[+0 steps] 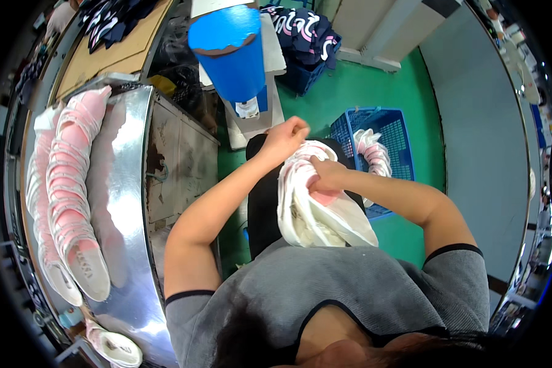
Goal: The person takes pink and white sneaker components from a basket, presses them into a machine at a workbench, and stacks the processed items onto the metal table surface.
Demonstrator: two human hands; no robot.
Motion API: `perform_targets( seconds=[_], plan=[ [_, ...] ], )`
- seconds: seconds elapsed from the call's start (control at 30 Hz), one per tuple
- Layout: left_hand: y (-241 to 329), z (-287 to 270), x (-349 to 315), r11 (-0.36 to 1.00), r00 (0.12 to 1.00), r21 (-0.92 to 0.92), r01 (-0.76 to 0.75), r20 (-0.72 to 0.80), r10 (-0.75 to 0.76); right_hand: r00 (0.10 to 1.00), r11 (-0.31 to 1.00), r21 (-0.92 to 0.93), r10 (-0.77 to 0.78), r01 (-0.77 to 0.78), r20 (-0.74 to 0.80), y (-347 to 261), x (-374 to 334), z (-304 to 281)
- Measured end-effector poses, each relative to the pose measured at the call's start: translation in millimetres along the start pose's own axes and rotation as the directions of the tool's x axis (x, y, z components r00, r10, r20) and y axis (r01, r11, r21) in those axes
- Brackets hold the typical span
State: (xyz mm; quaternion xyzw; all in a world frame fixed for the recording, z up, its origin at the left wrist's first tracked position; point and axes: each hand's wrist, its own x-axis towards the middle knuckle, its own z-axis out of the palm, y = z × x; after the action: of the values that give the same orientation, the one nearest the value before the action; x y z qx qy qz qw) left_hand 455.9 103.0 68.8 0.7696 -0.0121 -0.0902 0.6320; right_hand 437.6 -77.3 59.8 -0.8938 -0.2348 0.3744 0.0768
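On my lap lies a stack of nested white-and-pink shoe uppers (pixel 297 196). My right hand (pixel 330 176) grips the stack from its right side, thumb on top and fingers tucked into the pink opening. Just beyond the stack's far end is my left hand (pixel 283 140), its fingers curled together in a pinch. Whatever may be between those fingertips is too small to make out. To the right of my knees, a blue plastic basket (pixel 402 144) on the floor holds another curved stack of shoe uppers (pixel 372 152).
Long rows of nested uppers (pixel 73 178) lie on a metal-topped table (pixel 126 184) at the left, with a loose upper (pixel 116 348) nearer. Ahead stands a blue-topped machine (pixel 230 58). Behind it, a dark blue bin (pixel 303 76) holds navy pieces. A grey panel (pixel 484 122) bounds the right.
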Motion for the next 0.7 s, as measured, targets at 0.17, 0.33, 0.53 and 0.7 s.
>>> perform_targets(
  seconds=[0.17, 0.33, 0.53, 0.7],
  plan=[
    [54.4, 4.6, -89.3, 0.894, 0.833, 0.432, -0.118, 0.533, -0.148, 0.972, 0.996, 0.026, -0.086, 0.083, 0.220, -10.6, -14.1, -29.6],
    [23.7, -8.9, -124.5, 0.823, 0.721, 0.555, 0.121, 0.521, -0.457, 0.983, 0.984, 0.040, -0.169, 0.172, -0.072, 33.7, -15.1, -9.1],
    [4.4, 49.6, -130.5, 0.725, 0.702, 0.223, 0.652, 0.183, -0.688, 0.953, 0.744, 0.667, 0.169, 0.045, -0.252, 18.1, 28.8, 77.8],
    [-38.5, 96.5, -95.7, 0.841, 0.866, 0.251, 0.480, -0.290, -0.408, 0.938, 0.669, 0.728, 0.135, 0.151, -0.319, 63.2, 87.5, 91.7]
  ],
)
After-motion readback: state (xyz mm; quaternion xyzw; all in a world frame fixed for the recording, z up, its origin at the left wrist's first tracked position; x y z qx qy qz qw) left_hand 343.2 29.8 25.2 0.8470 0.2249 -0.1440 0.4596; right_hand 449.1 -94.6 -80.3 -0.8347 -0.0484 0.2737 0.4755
